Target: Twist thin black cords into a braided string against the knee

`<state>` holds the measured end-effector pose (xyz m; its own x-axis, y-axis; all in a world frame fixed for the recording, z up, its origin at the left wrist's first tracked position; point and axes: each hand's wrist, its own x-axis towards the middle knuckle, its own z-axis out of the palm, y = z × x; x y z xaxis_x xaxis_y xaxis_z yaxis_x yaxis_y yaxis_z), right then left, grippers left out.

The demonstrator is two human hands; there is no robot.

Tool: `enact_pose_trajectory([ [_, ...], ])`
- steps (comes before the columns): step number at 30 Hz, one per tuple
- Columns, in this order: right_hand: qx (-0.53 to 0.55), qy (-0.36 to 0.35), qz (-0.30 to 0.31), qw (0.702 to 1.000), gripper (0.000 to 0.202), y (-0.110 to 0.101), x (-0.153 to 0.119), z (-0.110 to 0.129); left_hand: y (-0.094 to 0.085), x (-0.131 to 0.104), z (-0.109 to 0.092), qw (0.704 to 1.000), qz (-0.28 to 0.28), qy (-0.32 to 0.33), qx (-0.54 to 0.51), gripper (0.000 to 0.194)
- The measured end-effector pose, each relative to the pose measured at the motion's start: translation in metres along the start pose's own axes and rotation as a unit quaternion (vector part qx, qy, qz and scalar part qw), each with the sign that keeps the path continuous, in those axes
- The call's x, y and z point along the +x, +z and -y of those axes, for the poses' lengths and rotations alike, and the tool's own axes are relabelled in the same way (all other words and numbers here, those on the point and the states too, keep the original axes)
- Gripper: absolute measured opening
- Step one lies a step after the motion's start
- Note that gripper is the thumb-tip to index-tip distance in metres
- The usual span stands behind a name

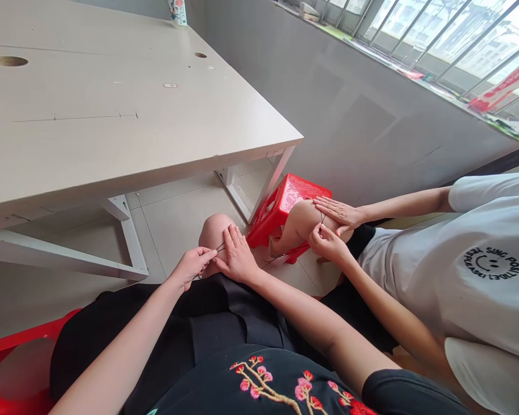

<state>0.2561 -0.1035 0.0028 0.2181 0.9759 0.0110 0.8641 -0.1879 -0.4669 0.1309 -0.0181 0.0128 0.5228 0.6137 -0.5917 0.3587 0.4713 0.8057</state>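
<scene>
My left hand (196, 266) pinches a thin dark cord (221, 248) beside my bare knee (214, 227). From its fingertips the cord runs in two strands to my right hand (239, 255), which lies flat on the knee with its fingers stretched out. Where the cord passes at the right hand is hidden by the fingers. A little dark cord also shows below my left hand. To the right, a co-worker's flat hand (339, 213) rests on their own knee, while their other hand (327, 242) pinches a similar dark cord (322, 217).
A pale table (225, 127) stands ahead and to the left, with a patterned bottle (179, 12) at its far edge. One red plastic stool (281, 202) is by the co-worker's knee; red seating (30, 340) shows at lower left. A grey wall (328, 104) rises on the right beneath a barred window.
</scene>
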Motion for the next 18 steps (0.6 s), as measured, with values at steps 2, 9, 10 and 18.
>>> enact_pose_trajectory([
  [2, 0.002, 0.0, 0.0, 1.0, 0.083, 0.0002, -0.0002, 0.0, 0.0, 0.0001, 0.0001, 1.0, -0.001, -0.001, -0.002, 0.037],
  [9, 0.002, 0.0, -0.001, 1.0, 0.083, -0.0003, -0.0006, 0.0001, -0.0009, -0.0006, 0.0014, 1.0, 0.001, 0.0, -0.004, 0.038],
  [10, 0.002, 0.0, -0.001, 1.0, 0.083, -0.0003, -0.0006, 0.0001, -0.0009, -0.0005, 0.0014, 1.0, 0.0, 0.0, -0.004, 0.037],
  [18, -0.002, 0.0, 0.001, 1.0, 0.083, -0.0001, 0.0, 0.001, -0.0015, 0.0009, 0.0029, 1.0, -0.001, -0.003, -0.009, 0.037],
])
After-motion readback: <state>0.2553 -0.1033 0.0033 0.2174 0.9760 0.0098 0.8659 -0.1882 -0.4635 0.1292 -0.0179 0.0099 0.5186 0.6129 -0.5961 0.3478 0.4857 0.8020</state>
